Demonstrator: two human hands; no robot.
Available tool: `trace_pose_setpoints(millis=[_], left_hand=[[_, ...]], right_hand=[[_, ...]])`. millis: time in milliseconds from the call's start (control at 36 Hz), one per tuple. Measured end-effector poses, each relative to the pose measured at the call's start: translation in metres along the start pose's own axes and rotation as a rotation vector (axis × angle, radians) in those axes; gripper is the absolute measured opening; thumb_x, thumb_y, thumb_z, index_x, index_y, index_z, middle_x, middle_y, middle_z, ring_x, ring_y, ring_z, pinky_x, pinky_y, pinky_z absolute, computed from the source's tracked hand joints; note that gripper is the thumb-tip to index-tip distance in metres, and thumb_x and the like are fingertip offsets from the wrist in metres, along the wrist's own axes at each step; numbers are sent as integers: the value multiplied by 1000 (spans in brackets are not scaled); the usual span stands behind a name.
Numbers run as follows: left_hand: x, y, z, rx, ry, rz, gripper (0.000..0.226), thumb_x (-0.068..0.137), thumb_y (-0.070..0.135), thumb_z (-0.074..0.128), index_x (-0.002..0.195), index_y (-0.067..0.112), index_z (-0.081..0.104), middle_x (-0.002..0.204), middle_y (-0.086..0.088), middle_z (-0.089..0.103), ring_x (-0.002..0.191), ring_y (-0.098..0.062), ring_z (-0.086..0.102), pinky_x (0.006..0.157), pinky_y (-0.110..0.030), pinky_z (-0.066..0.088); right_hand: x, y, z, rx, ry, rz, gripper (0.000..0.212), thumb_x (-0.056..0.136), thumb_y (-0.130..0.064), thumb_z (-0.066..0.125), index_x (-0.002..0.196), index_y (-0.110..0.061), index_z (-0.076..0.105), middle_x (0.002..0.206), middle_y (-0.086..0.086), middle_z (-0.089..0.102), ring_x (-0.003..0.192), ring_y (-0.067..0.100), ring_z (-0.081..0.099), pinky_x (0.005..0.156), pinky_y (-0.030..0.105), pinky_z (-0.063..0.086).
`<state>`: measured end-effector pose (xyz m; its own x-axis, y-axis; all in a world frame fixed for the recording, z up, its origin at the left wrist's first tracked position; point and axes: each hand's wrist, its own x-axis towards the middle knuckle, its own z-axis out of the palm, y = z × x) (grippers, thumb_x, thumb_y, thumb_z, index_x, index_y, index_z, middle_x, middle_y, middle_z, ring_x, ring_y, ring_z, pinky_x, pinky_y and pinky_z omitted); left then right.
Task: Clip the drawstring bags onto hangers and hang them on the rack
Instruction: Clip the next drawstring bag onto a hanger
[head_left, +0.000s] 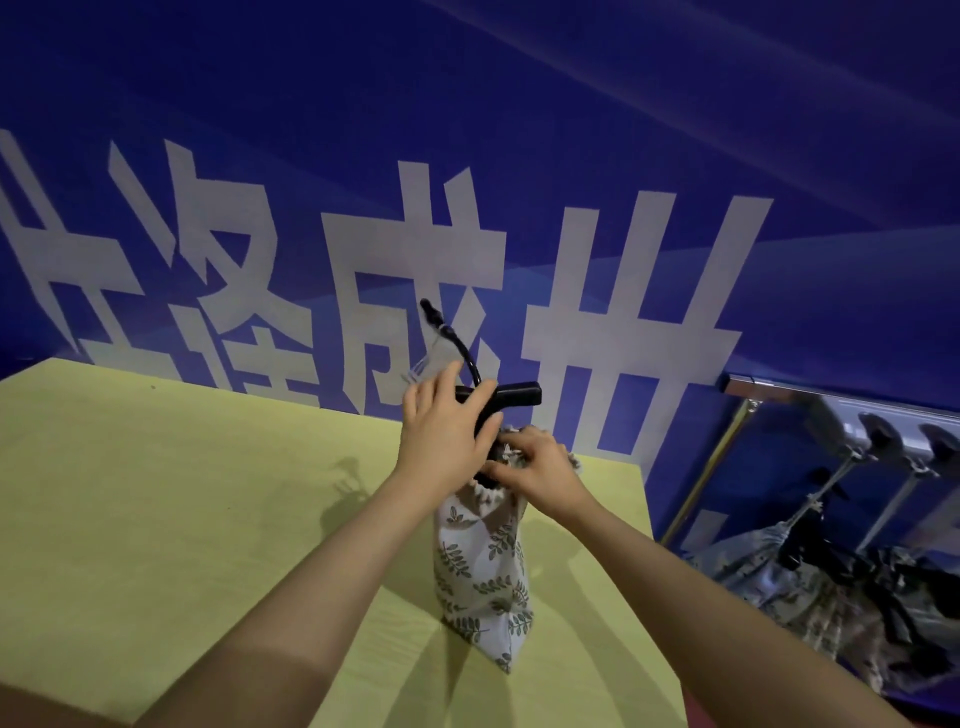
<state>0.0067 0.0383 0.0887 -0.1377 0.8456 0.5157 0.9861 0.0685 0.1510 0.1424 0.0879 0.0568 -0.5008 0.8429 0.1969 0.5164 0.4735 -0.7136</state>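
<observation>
I see my left hand (441, 431) curled around the bar of a black plastic clip hanger (511, 396), whose hook points up and away from me, while my right hand (535, 465) pinches the gathered top of a white cloth drawstring bag with a green leaf print (485, 566). The bag hangs from the hanger and its lower end touches the yellow-green surface (156, 519). On the right, a metal rack (779, 387) already carries other hangers with bags.

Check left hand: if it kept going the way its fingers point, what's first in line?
Probably the black hanger the left hand already grips; beyond it, the blue wall banner. Depth is unclear from this view.
</observation>
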Motion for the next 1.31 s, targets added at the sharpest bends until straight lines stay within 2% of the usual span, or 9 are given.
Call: trace_pose_setpoints(millis=[194, 306, 389, 500, 583, 667, 806, 972, 1306], left_hand=[[11, 9, -6, 219, -71, 35, 48, 93, 56, 37, 130, 27, 46, 114, -4, 58, 107, -29, 50, 91, -40, 32], [17, 9, -4, 349, -32, 116, 50, 82, 62, 53, 110, 23, 66, 78, -5, 66, 75, -26, 62, 76, -34, 46], [19, 14, -2, 336, 35, 160, 47, 86, 57, 40, 101, 24, 69, 66, -3, 62, 61, -23, 59, 63, -30, 45], [12, 21, -6, 305, -24, 193, 61, 91, 56, 16, 134, 30, 50, 90, -10, 65, 83, -28, 57, 78, -38, 42], [12, 21, -10, 290, -159, 208, 68, 89, 67, 18, 149, 35, 13, 118, -14, 54, 107, -32, 46, 96, -42, 31], [14, 23, -12, 328, -184, 211, 72, 88, 69, 26, 148, 38, 4, 128, -15, 48, 115, -33, 42, 100, -44, 27], [14, 25, -10, 299, -145, 178, 53, 95, 57, 29, 145, 46, 14, 129, -10, 49, 117, -31, 42, 98, -43, 28], [13, 31, -10, 183, -134, 132, 35, 95, 52, 34, 121, 43, 56, 117, 1, 55, 111, -27, 40, 94, -40, 23], [19, 34, -3, 106, -65, 16, 32, 91, 54, 43, 107, 37, 65, 107, 4, 60, 109, -25, 42, 89, -39, 20]], right_hand=[[-6, 1, -29, 93, -44, 45, 30, 84, -20, 50, 111, -10, 59, 105, 5, 54, 97, 18, 53, 84, 30, 45], [-4, 1, -41, -29, -24, 17, 13, 87, 0, 48, 90, -11, 53, 94, 3, 50, 85, 17, 50, 74, 27, 39], [-2, 5, -50, -55, 17, -19, 13, 85, 3, 53, 90, -5, 61, 88, -2, 47, 83, 17, 50, 75, 26, 40], [-1, 4, -63, 10, 86, -14, 14, 86, -6, 62, 97, -9, 69, 95, 2, 64, 90, 18, 61, 82, 29, 52], [-3, -1, -70, 96, 129, 0, 15, 86, -2, 61, 95, -9, 70, 91, 1, 68, 87, 16, 64, 79, 27, 53], [-3, -5, -70, 212, 147, 4, 17, 85, 2, 59, 92, -10, 70, 87, -3, 67, 82, 8, 63, 74, 17, 50], [-4, -8, -63, 367, 157, 24, 16, 87, -1, 60, 93, -11, 70, 88, -1, 70, 87, 11, 65, 79, 20, 53], [-3, -8, -62, 527, 238, 76, 13, 85, 1, 60, 91, -3, 71, 87, 10, 71, 86, 21, 66, 80, 28, 55], [8, -22, -68, 685, 261, 59, 23, 97, -3, 43, 87, -12, 62, 80, 2, 60, 74, 13, 58, 69, 20, 51]])
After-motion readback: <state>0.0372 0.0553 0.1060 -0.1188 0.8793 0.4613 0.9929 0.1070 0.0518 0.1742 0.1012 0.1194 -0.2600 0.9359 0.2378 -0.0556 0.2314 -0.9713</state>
